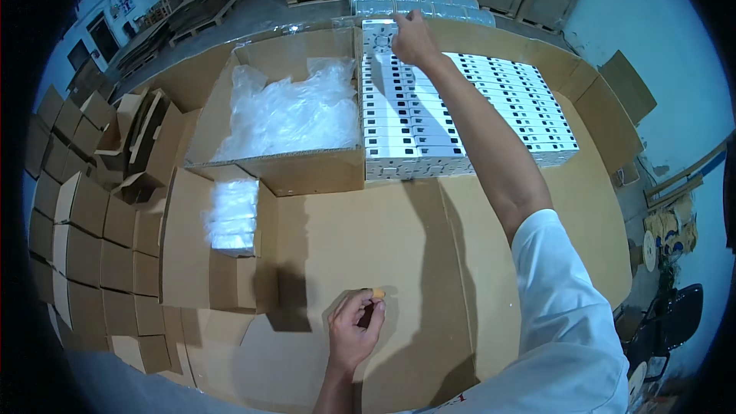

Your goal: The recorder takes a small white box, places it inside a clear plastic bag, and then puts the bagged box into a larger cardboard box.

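My right hand reaches to the far left corner of a block of white boxes. Its fingers close on the edge of a flat white box there; the fingertips are partly hidden. Close to me, my left hand hovers over or rests on the cardboard surface. Its fingers are curled, thumb and index tips close together, and nothing shows between them. An orange cover, apparently a finger cot, sits on the index fingertip.
A carton full of clear plastic bags stands left of the white boxes. Nearer, a smaller open carton holds a stack of bagged items. Cardboard boxes pile up at far left. Cardboard walls rim the work surface.
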Motion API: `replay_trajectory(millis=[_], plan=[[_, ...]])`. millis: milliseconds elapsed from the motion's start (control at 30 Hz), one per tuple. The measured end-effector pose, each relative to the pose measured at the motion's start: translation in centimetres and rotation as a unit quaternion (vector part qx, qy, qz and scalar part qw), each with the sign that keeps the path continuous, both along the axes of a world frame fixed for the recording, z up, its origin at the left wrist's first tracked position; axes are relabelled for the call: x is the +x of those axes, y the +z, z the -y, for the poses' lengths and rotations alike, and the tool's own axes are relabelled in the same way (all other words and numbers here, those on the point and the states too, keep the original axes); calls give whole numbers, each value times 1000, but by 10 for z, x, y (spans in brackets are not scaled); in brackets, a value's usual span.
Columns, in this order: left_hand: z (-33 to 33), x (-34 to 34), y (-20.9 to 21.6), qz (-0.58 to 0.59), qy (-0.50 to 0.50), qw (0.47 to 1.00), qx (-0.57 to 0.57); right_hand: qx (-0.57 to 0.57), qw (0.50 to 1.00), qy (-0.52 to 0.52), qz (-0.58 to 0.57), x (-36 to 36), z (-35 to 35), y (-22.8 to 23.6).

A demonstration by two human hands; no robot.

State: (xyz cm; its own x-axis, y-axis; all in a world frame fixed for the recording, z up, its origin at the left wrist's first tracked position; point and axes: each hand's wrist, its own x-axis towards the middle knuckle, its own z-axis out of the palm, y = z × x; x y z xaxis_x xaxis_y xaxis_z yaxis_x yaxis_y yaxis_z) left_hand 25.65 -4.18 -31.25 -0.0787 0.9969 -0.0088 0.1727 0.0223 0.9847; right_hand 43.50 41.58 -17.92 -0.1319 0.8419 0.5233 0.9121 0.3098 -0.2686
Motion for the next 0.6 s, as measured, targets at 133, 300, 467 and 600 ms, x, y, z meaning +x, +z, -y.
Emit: replay_trajectory(millis=[133, 300, 467, 600], plan=[[-12, 4, 18, -57, -19, 998, 27, 28, 998, 1, 53, 16, -12, -10], [-16, -3, 20, -58, -16, 997, 55, 44, 997, 32, 46, 7, -5, -1], [-8, -4, 19, -58, -15, 996, 66, 59, 997, 54, 17, 10, -3, -13], [9, -8, 15, -63, -20, 996, 59, 137, 984, 113, 11, 10, 24, -24]])
